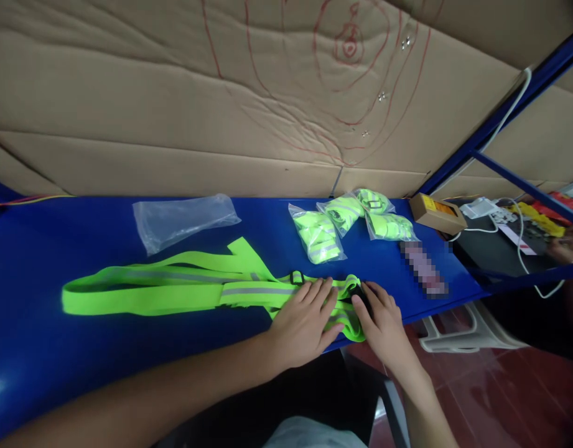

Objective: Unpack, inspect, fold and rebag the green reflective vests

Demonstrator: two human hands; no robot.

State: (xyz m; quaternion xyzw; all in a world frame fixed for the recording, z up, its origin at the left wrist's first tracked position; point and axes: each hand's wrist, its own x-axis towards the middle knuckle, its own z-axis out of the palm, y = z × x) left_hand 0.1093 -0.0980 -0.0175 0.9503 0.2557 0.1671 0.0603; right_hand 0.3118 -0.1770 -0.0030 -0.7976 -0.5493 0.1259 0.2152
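Note:
A neon-green reflective harness (174,300) with grey stripes lies stretched along the blue table, its long loop to the left and its bunched end under my hands. My left hand (305,323) rests flat across the bunched straps, fingers extended and thumb apart. At the harness's right end, my right hand (384,320) has its thumb and fingers around a black buckle (359,295), which they partly hide. Just above my left fingers, a small black strap slider (296,277) shows on the webbing.
A flat clear plastic bag (186,221) lies behind the harness. Several bagged green harnesses (316,235) sit at the back, near a cardboard box (438,214). A pixelated object (423,267) lies at the right. Another person's hand (568,246) shows beyond the blue frame; a white stool (468,330) stands below.

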